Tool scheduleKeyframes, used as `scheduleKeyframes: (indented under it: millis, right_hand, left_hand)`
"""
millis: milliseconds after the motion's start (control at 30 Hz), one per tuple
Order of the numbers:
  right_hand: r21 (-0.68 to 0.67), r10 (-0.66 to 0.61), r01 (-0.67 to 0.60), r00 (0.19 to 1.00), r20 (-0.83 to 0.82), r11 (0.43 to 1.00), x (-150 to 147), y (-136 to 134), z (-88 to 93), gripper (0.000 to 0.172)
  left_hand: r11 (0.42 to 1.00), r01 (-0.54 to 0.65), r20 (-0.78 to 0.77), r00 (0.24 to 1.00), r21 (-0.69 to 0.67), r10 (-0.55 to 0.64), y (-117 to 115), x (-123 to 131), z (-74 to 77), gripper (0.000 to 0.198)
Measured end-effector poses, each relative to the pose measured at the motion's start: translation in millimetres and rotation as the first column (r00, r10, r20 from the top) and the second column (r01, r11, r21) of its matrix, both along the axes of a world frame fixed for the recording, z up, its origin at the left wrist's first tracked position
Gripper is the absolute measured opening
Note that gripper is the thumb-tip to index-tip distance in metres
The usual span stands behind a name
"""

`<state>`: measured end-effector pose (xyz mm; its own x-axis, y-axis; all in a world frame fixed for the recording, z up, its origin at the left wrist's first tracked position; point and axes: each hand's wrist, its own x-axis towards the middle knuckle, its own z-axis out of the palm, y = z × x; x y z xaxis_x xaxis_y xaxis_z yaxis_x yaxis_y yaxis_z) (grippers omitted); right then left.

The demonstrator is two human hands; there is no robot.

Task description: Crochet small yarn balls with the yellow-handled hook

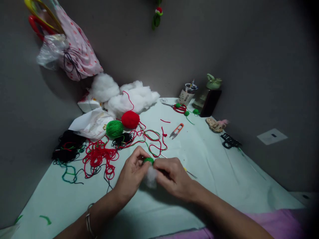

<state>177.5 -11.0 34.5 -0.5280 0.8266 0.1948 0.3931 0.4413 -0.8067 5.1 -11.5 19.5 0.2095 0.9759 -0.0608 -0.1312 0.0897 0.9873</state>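
Note:
My left hand (133, 172) pinches a small green crocheted piece (149, 160) between thumb and fingers, low over the table's front middle. White stuffing (151, 178) hangs from the piece in a loose tuft. Against its right side, my right hand (173, 174) is closed, thumb and forefinger pressed on the stuffing. Part of a thin metal tool (163, 156) shows just behind the right hand; whether the hand touches it is hidden. Behind both hands lie loops of red yarn (156, 151).
A red yarn ball (130, 119) and a green yarn ball (114, 128) sit before a heap of white stuffing (136, 98). Orange thread snips (176, 131) and red-handled scissors (179, 108) lie beyond my hands. Tangled red yarn (98, 156) spreads leftward. A pen cup (186, 94) stands at the back.

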Motion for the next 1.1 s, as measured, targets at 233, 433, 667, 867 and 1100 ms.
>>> scheduleKeyframes:
  millis: [233, 433, 667, 867, 1100]
  right_hand:
    - [-0.197, -0.095, 0.086, 0.995, -0.036, 0.977, -8.8, -1.7, -9.7, 0.025]
    - [-0.435, -0.229, 0.117, 0.949, -0.215, 0.893, -1.3, 12.7, -10.7, 0.024]
    - [-0.539, -0.199, -0.024, 0.915, -0.352, 0.842, 0.9, 16.2, -14.7, 0.033]
    - [-0.284, -0.067, 0.018, 0.984, -0.166, 0.959, 2.3, 6.7, -13.4, 0.026]
    - [-0.089, 0.025, -0.033, 0.995, -0.098, 0.995, -9.1, -7.2, -12.9, 0.022]
  left_hand:
    - [0.999, -0.032, -0.025, 0.999, -0.02, 0.032, -0.7, 0.1, -0.3, 0.009]
    - [0.984, 0.063, 0.139, 0.989, -0.165, -0.04, -2.8, -8.4, -3.9, 0.023]
    - [0.987, 0.145, 0.193, 0.972, -0.063, -0.131, 2.2, -8.1, -9.3, 0.039]
    - [0.999, 0.024, 0.164, 0.986, -0.025, -0.02, 3.6, -2.6, -8.5, 0.025]
    - [0.986, -0.091, -0.097, 0.99, 0.142, 0.105, -3.5, -2.6, -7.4, 0.009]
